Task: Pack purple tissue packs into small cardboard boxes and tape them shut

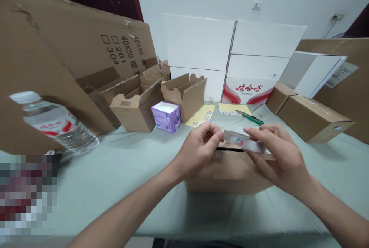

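Steadying clear plastic tape roll [240,141], seemingly: left hand [199,145] pinched edge, right hand [281,156] gripped opposite side, over brown cardboard box [223,173]

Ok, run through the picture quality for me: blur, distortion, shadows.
Head view: blur softens the right hand, the tape and the box below; the bottle at far left looks stretched and leaning, as a wide lens might make it; a soft shadow darkens the cloth on the box's near side; the lower-left corner is pixelated.
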The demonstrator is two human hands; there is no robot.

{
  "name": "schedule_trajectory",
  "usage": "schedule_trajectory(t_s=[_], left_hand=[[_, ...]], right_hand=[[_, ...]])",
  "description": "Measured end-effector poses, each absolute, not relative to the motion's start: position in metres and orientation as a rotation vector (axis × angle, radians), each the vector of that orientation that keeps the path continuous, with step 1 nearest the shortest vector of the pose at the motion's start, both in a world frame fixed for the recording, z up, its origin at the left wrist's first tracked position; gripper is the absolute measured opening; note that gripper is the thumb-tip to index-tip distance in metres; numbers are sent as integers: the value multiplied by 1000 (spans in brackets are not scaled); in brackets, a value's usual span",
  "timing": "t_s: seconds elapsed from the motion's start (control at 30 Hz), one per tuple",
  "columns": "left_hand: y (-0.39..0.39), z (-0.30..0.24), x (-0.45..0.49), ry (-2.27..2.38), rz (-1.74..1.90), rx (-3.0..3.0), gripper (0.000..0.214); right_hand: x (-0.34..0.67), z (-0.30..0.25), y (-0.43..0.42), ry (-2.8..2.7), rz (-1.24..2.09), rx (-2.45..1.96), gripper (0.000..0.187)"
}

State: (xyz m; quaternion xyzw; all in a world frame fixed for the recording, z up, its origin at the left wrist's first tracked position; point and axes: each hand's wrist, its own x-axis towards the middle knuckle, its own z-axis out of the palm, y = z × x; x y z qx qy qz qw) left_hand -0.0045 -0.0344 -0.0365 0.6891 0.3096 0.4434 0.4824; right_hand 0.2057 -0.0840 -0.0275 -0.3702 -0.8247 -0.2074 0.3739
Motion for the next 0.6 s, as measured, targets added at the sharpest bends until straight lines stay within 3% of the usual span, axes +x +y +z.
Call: schedule_trajectory(t_s=[0.13,0.23,0.33,0.47,0.6], left_hand=[[-31,-35,-9,784,1008,1607,26],[-33,-36,-11,918,990,1875,22],[-37,-40,-12,1093,987,2139,19],[-41,-44,-15,1176,960,2221,19],[-37,-44,-20,1198,926,2256,19]], right_hand=[[219,-31,-68,-2098,28,-964,5],[225,-32,-66,-2054,315,-1088,24],[225,-25,-73,-2031,281,-1174,33],[229,-12,-82,-1996,183,-1237,26],[236,-17,-81,-1850,555,-1063,23]])
